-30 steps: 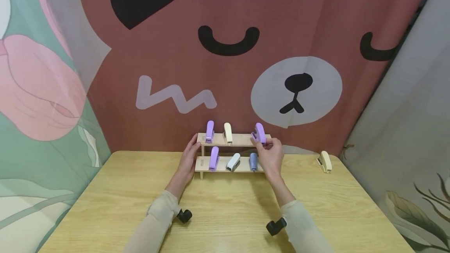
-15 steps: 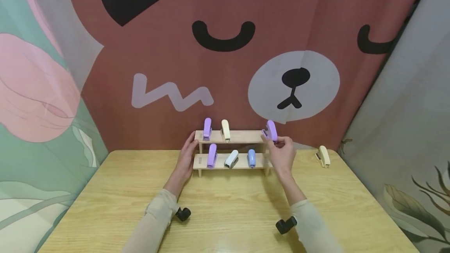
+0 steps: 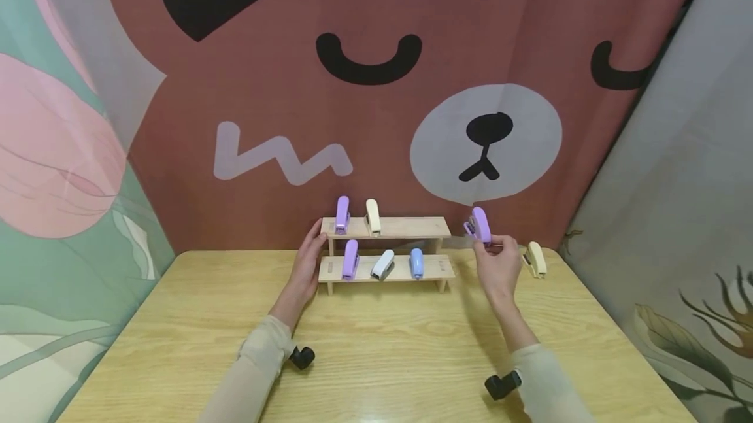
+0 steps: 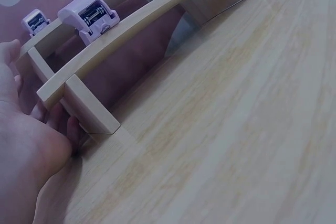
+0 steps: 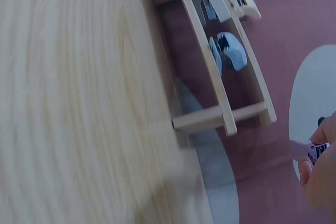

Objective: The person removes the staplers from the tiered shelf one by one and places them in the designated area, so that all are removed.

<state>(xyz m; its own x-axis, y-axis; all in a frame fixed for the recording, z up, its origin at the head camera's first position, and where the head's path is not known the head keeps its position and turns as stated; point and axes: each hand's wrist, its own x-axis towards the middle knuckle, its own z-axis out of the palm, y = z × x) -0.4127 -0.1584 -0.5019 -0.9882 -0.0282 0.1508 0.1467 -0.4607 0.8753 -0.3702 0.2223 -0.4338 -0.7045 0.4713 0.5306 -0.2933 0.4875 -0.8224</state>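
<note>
My right hand (image 3: 497,270) pinches a purple stapler (image 3: 480,225) between thumb and fingers, in the air to the right of a two-tier wooden rack (image 3: 412,228). In the right wrist view only part of that hand (image 5: 321,169) shows, at the right edge. My left hand (image 3: 307,266) rests against the rack's left end, its fingers extended along the side. On the upper tier stand another purple stapler (image 3: 342,215) and a cream stapler (image 3: 373,217). The lower tier bears a purple stapler (image 3: 350,259), a white stapler (image 3: 384,265) set at a slant, and a blue stapler (image 3: 416,263).
A second cream stapler (image 3: 535,259) stands on the wooden table (image 3: 376,338) near its back right corner, just beyond my right hand. A curtain (image 3: 270,102) with a bear print hangs close behind the table; printed drapes flank both sides.
My right hand has lifted the purple stapler off the upper tier's right end and carried it right, past the rack. The left hand stays at the rack. The head view has shifted slightly.
</note>
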